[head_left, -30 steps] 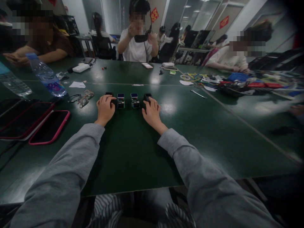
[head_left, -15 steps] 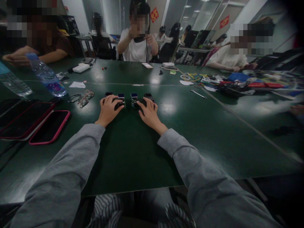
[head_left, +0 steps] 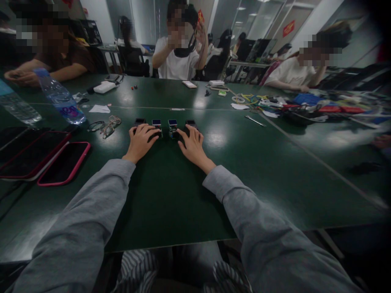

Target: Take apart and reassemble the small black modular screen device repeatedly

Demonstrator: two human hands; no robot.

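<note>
In the head view, here are both bare hands, reaching out over the glossy dark-green table [head_left: 180, 195]. The left hand [head_left: 139, 141] arches with fingers loosely spread, thumb apart from index, no closed grip to be seen. Its index tip is at the left small circuit-board module with a blue-black screen [head_left: 156, 122]; whether it presses, I can't tell. Under and beyond the other fingers sits a small black boxy device [head_left: 140, 121].

Over to the right hand [head_left: 193, 145], a near mirror: fingers half curled, thumb clear of the index, nothing visibly gripped. The index reaches inward to the matching right circuit-board module [head_left: 172, 122], with a second black boxy device [head_left: 190, 122] beyond the fingertips.

And here's the key relation: both modules lie between the hands, long axes pointing away from the wearer, a narrow gap separating them. Left module is nearer the left hand, right module nearer the right.
</note>
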